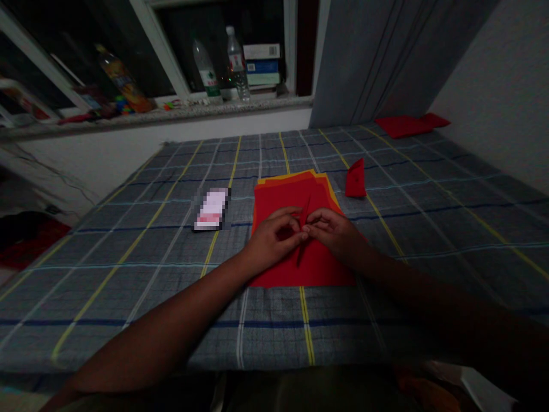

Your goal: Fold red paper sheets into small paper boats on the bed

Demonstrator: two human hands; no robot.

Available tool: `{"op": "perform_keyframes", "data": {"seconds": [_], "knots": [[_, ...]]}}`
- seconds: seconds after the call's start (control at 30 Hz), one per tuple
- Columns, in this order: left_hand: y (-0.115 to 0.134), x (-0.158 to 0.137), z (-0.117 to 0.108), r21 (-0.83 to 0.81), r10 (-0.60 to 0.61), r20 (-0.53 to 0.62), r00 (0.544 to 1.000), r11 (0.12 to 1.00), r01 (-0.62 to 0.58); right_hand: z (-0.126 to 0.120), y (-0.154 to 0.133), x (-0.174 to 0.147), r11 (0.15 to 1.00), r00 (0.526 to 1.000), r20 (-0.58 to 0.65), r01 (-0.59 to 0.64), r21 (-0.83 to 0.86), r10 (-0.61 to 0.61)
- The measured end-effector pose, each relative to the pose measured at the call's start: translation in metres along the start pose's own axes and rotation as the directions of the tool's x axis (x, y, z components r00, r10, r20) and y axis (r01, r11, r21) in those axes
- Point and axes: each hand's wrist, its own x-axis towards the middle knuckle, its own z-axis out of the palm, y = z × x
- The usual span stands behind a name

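Note:
Both hands meet over a stack of red, orange and yellow paper sheets lying on the checked cloth. Between my left hand and my right hand is a small folded piece of red paper, seen nearly edge-on, with pointed ends above and below the fingers. My left thumb and fingers pinch it from the left. From the other side, my right thumb and fingertips close on it. The middle of the folded piece is hidden by the fingertips.
Right of the stack is another folded red paper piece. A phone with a blurred screen lies to the left. Red packets rest at the far right corner. Bottles and stacked boxes stand on the windowsill.

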Motion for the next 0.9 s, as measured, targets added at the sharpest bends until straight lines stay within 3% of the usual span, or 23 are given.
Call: {"op": "perform_keyframes", "data": {"seconds": [0.13, 0.33, 0.53, 0.9], "knots": [[-0.009, 0.002, 0.002, -0.181, -0.073, 0.009, 0.997, 0.981, 0.073, -0.001, 0.0, 0.001, 0.996, 0.998, 0.031, -0.056, 0.066, 0.054], [-0.02, 0.002, 0.007, -0.475, -0.186, 0.03, 0.982, 0.862, 0.178, -0.003, -0.003, 0.002, 0.992, 0.997, 0.025, -0.07, 0.107, 0.067], [-0.018, 0.002, 0.01, -0.464, -0.178, -0.01, 0.984, 0.873, 0.153, 0.001, -0.003, 0.002, 0.989, 0.997, 0.045, -0.063, 0.135, 0.057], [-0.02, 0.003, 0.005, -0.502, -0.154, 0.034, 0.987, 0.852, 0.151, -0.003, -0.005, 0.002, 0.984, 0.989, 0.135, -0.08, 0.162, 0.058]]}}
